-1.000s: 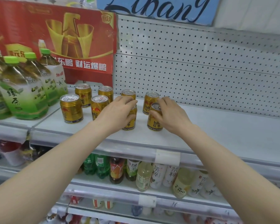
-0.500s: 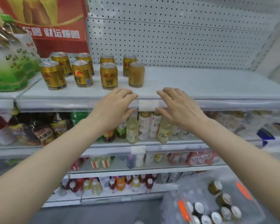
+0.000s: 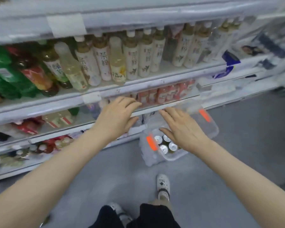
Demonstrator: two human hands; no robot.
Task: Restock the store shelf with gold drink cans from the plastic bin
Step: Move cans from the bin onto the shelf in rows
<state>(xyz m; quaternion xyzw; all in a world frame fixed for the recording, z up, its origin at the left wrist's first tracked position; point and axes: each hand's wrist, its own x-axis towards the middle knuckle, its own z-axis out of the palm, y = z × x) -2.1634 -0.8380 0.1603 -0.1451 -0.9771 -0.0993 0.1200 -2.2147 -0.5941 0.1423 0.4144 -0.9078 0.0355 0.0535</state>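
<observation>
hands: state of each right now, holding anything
Left hand: open, fingers relaxed, holding nothing.
Right hand: open, holding nothing, above the plastic bin.

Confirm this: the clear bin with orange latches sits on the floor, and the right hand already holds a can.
Wrong on the hand: in the head view the right hand is open and empty above the clear bin. The bin does sit on the floor.

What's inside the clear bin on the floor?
Upright drink cans: about four silver tops show at the near end of the bin. The right hand hovers over the middle and hides whatever sits there. The far end is blurred, so no full count.
</observation>
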